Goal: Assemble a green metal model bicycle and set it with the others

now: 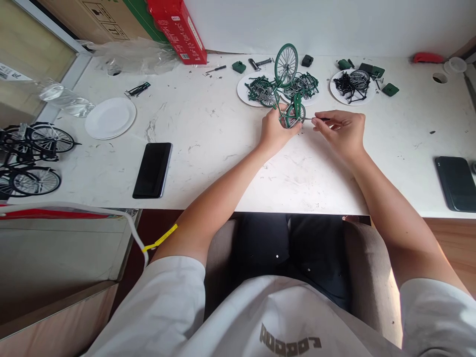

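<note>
A small green model bicycle (286, 65) stands on end near the table's back, its large wheel uppermost. Around its lower end, by the smaller wheel, my left hand (277, 130) is closed. My right hand (342, 130) pinches a thin screwdriver (310, 119), whose shaft points left and meets the lower wheel area. Just behind, green parts (262, 90) are heaped on white plates (243, 93). Farther right, another white plate (359, 101) carries black parts (345, 84) and a small wheel.
Black model bicycles (35, 181) stand at the left edge. White plates (110, 119), a phone (152, 170), a plastic bottle (67, 99) and a red box (180, 32) are on the left. Another dark phone (456, 183) lies far right.
</note>
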Motion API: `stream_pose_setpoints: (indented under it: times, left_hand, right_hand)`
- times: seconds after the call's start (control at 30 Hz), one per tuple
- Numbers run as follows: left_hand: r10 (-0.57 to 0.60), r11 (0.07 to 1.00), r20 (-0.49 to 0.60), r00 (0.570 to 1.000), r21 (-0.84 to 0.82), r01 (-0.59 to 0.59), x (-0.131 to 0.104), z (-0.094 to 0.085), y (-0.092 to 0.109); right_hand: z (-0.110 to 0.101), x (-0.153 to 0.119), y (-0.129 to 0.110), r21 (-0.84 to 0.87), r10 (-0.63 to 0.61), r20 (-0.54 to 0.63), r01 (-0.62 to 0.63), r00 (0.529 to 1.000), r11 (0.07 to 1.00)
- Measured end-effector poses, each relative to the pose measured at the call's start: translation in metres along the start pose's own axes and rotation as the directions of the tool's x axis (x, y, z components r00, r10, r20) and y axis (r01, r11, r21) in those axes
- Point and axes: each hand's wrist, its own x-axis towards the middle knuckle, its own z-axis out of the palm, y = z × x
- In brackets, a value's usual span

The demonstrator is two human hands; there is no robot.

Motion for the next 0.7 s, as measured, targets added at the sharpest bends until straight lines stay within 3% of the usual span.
stream_pose_setpoints:
  times: [0.53,0.7]
  left_hand:
    - [0.008,0.999,0.022,1.000,-0.048,-0.007,0.0022,0.0009,-0.0063]
    - [0.033,0.999,0.011,0.999,-0.037,-0.032,0.0028,0.0017,-0.0082]
  right_hand:
    - [0.0019,-0.0007,0.0035,0.035,-0.043,0.031,0.042,0.999,0.999]
    - [0.0019,-0.0002,0.0049,-0.046,-0.053,0.072,0.056,0.996,0.997]
